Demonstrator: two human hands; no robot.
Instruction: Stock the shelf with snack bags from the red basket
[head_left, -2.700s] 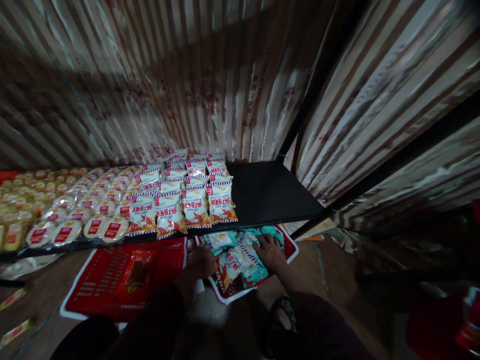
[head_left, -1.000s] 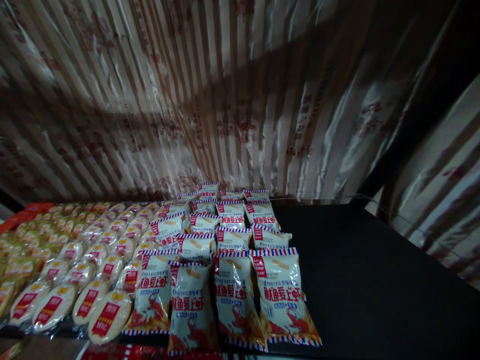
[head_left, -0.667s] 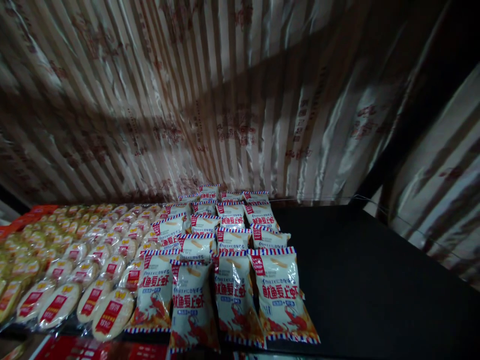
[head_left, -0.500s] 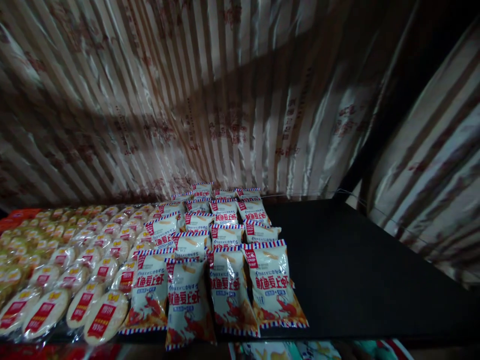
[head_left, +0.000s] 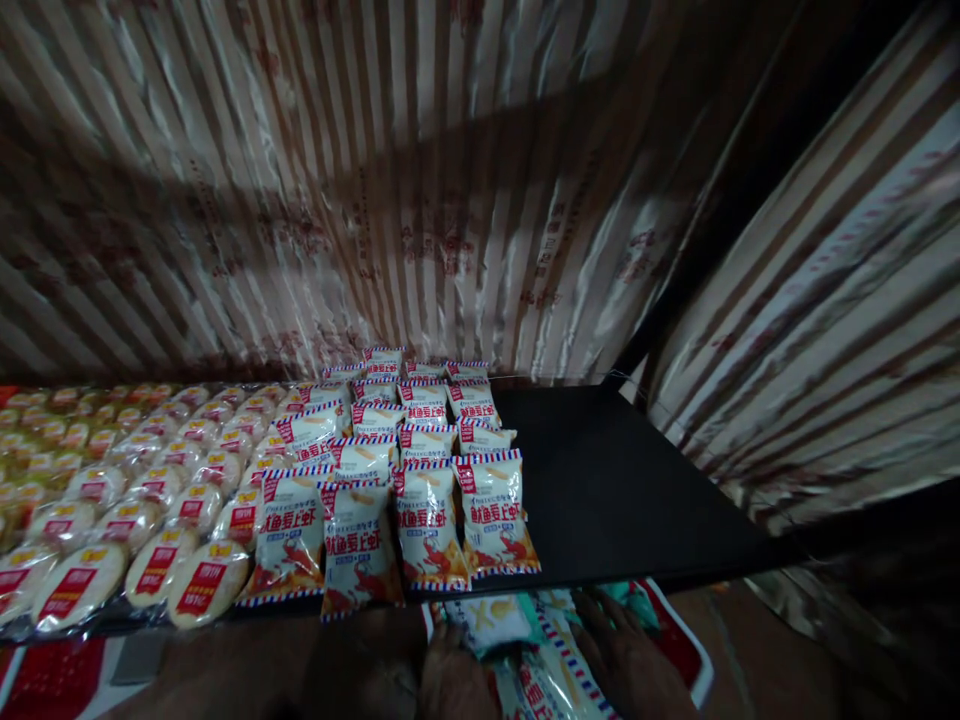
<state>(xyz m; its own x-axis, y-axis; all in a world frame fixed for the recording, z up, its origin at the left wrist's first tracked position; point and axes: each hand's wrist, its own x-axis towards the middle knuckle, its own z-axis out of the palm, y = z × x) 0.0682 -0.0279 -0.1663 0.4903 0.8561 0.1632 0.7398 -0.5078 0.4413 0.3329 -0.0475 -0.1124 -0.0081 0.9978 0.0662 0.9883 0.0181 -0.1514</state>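
At the bottom of the head view, below the shelf's front edge, my left hand (head_left: 453, 675) is curled against the left side of some snack bags (head_left: 559, 672) with striped red, white and blue edges. On their right side is my right hand (head_left: 634, 655), fingers bent over the bags. Both hands are dark and a little blurred, and their fingertips are partly hidden. A white and teal packet (head_left: 491, 620) lies just beyond my left hand. Beneath all this is a red box with a white rim (head_left: 701, 665).
Rows of matching snack bags (head_left: 495, 515) stand on the black shelf (head_left: 592, 490). Left of them lie several round wrapped crackers (head_left: 210, 585). Striped, wrinkled sheeting (head_left: 450, 180) hangs behind, and a dark post (head_left: 675, 270) rises at the back right corner.
Both hands have come into view at the bottom, among the bags in the box. The view has shifted right and down, showing more of the box. The shelf rows look unchanged.
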